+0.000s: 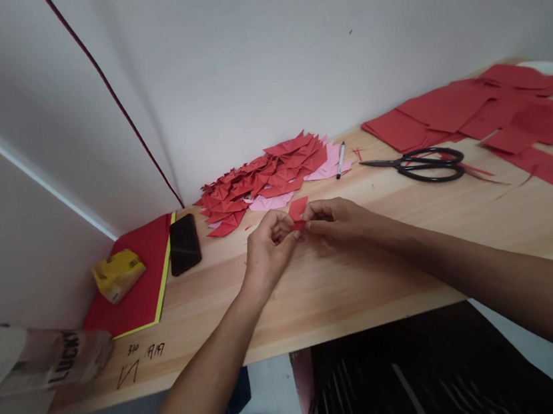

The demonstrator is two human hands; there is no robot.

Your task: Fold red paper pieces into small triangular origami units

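My left hand point(267, 248) and my right hand point(335, 221) meet over the middle of the wooden table point(365, 270). Both pinch a small folded piece of red paper point(298, 210) between thumb and fingers, just above the tabletop. Behind the hands lies a heap of folded red paper pieces point(265, 175) with a few pink pieces point(327, 163) under it.
Black scissors point(425, 165) and a pen point(340, 159) lie to the right of the heap. Flat red sheets point(491, 113) cover the far right. A black phone point(183, 243), a red pad point(139, 281) with a yellow packet point(117, 273) and a clear bag point(48, 359) sit left.
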